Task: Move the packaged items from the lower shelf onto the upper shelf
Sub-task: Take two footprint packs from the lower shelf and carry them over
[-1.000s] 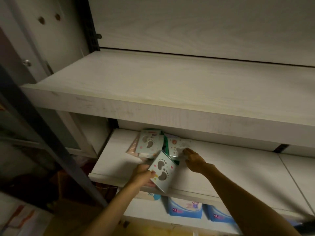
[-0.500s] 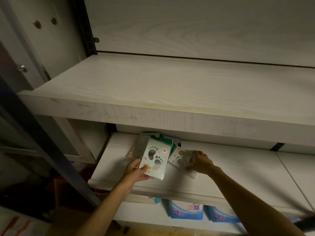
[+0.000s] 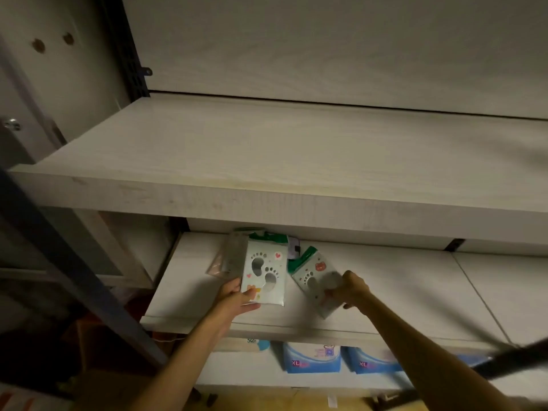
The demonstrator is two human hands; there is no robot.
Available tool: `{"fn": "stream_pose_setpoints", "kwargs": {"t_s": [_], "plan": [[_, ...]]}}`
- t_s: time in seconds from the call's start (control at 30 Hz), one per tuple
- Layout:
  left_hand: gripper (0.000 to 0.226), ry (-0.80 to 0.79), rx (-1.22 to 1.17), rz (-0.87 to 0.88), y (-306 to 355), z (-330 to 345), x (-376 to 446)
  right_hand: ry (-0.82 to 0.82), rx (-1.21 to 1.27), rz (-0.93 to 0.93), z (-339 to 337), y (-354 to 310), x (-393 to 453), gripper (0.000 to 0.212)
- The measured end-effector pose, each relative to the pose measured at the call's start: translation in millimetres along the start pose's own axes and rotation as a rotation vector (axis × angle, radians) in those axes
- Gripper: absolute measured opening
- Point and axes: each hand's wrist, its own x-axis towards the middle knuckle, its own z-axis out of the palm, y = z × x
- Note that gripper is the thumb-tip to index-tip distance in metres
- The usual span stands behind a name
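Left hand (image 3: 237,296) grips footprint packet (image 3: 264,272); right hand (image 3: 351,289) grips bear packet (image 3: 317,277), above lower shelf (image 3: 189,292).

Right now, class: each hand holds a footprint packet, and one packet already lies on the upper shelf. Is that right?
Not quite. The head view shows the upper shelf bare. The left hand and right hand each hold a footprint packet at the lower shelf.

Bare forearms (image 3: 189,354), no sleeves (no jewellery seen).
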Motion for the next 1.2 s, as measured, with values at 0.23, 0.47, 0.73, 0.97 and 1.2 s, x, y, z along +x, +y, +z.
{"fn": "stream_pose_setpoints", "kwargs": {"t_s": [0.23, 0.47, 0.73, 0.97, 1.2], "plan": [[0.046, -0.059, -0.007, -0.055, -4.6, 33.9, 0.8, -0.103, 0.708, 0.083, -22.4, 44.2, -42.4, 0.025], [0.054, -0.185, 0.026, -0.068, -15.4, 95.5, -17.5, -0.053, 1.094, -0.002, -51.8, 106.2, -102.8, 0.021], [0.030, -0.261, 0.122, -0.018, -41.8, 210.0, -70.9, -0.002, 1.213, -0.061, -106.6, 202.3, -172.3, 0.023], [0.036, -0.360, 0.161, 0.026, -75.5, 325.8, -126.4, 0.112, 1.133, -0.147, -162.0, 306.4, -224.6, 0.023], [0.036, -0.440, 0.229, 0.114, -92.5, 438.2, -181.2, 0.222, 1.112, -0.199, -229.3, 407.8, -267.7, 0.023]]}}
